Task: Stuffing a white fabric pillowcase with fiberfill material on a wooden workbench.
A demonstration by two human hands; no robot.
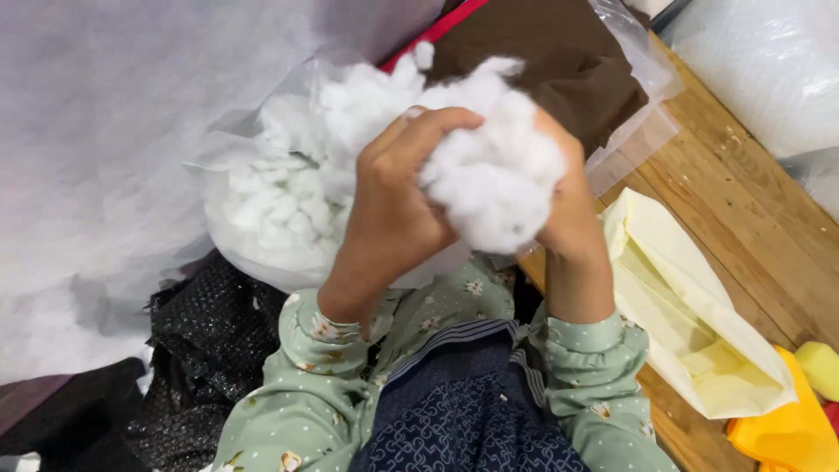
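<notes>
Setting: wooden plank floor, soft materials piled around you.

Your view looks down on warm brown boards running diagonally at right, scuffed and speckled. A large pale grey-white sheet of fabric fills the left side. Brown cloth in clear plastic lies at the top edge; bubble wrap in the top right corner. Black sparkly fabric sits lower left. Light is even and soft.

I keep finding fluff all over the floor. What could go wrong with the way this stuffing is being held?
Both hands, left hand and right hand, squeeze one big clump of white fibre stuffing above the open clear plastic bag of stuffing. Loose tufts stick out, so bits may drop onto the wooden floor or cling to the green floral sleeves.
</notes>
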